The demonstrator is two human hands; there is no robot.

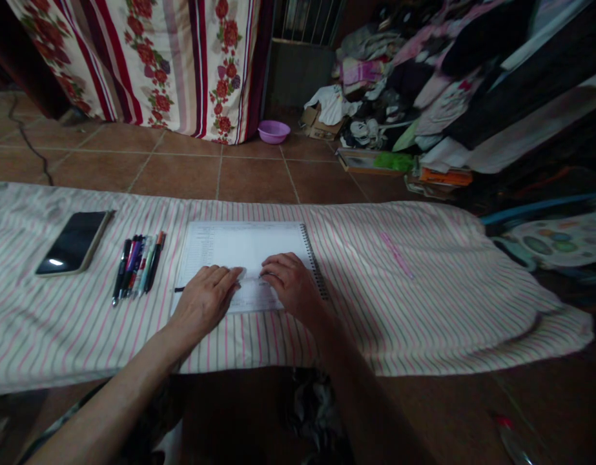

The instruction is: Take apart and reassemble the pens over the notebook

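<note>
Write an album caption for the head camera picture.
Left hand and right hand over a spiral-bound notebook, pens and phone to its left on striped cloth.

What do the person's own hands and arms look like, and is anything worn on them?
The left hand and right hand are bare, without gloves. No sleeve shows on the left forearm or right forearm, and no watch or bracelet is visible. Rings, I cannot tell.

9 o'clock: black-screened rectangular phone [73, 242] w/ pale edge, flat on the pink-&-grey striped cloth-covered surface [438, 323]. 10–11 o'clock: cream fabric curtain [147, 64] w/ red roses & maroon stripes. 12 o'clock: round purple plastic basin [274, 132] on brown tiled flr [181, 169], nr curtain. 1 o'clock: brown cardboard box [321, 126], white cloth garment [329, 104] on top; mixed clothes heap [360, 71] just beyond.
</note>
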